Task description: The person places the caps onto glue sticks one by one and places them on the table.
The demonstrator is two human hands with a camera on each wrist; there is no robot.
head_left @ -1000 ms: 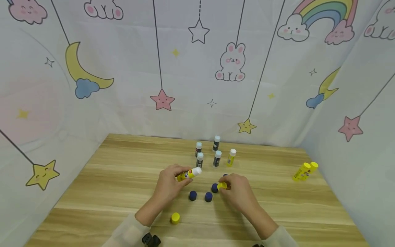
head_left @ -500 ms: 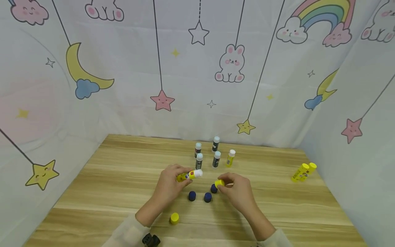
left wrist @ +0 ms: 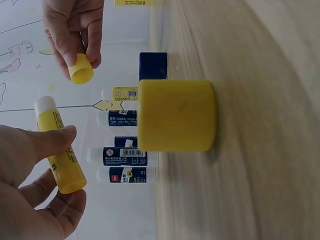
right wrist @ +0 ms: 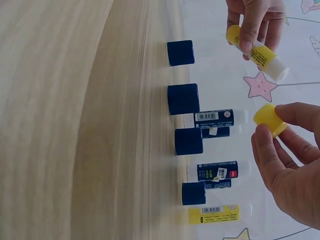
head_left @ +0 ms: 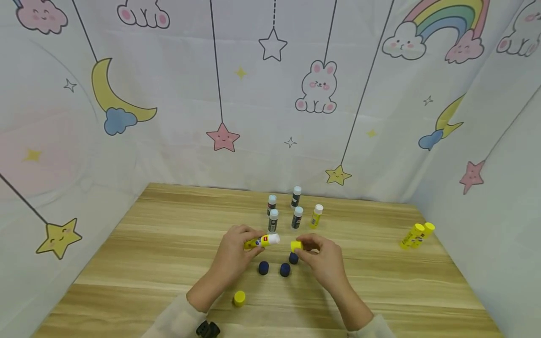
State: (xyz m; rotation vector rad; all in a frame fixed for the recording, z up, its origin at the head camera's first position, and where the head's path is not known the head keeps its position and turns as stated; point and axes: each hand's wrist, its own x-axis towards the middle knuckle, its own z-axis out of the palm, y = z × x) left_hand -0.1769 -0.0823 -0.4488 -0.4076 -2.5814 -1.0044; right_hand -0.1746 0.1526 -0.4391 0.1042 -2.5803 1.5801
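My left hand (head_left: 236, 249) grips a yellow glue stick (head_left: 258, 241) whose white end points right, toward the other hand. Between thumb and fingers my right hand (head_left: 325, 258) pinches a yellow cap (head_left: 296, 246), held apart from the white end. In the left wrist view the cap (left wrist: 81, 70) shows its hollow opening. Dark blue caps (head_left: 285, 269) stand on the table below the hands, and another yellow cap (head_left: 239, 298) stands nearer the front. In the right wrist view four blue caps (right wrist: 183, 99) stand in a row.
Behind the hands stand several dark glue sticks (head_left: 297, 218) with pale tops and a yellow one (head_left: 317, 216) with a white top. Two yellow glue sticks (head_left: 412, 236) with yellow caps stand at the right of the wooden table (head_left: 177, 206). A patterned cloth (head_left: 177, 155) hangs behind.
My right hand has moved left with the yellow cap, bringing it closer to the white end. The glue stick in my left hand has tilted closer to level and shifted slightly right.
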